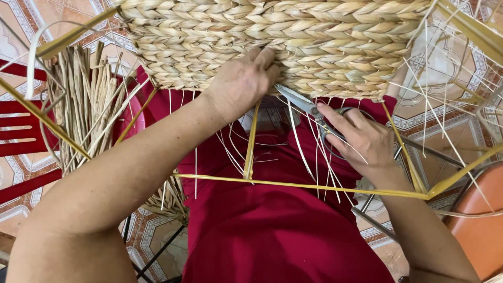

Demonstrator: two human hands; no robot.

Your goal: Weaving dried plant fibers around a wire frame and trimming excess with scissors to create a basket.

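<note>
Left hand [242, 81]: pressed flat on woven straw basket [272, 42] — fingers curled at its lower edge.
Right hand [359, 137]: gripping scissors [304, 103], blades near the basket's edge — loose strands [314, 157] hanging below.

No packages, labels, signs or screens are showing anywhere in this view. Nothing printed is appearing around the woven basket [272, 47].

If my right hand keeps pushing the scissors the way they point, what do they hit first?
Probably your left hand, pressed on the woven basket: the scissors in your right hand aim at its edge, though depth is unclear.
</note>
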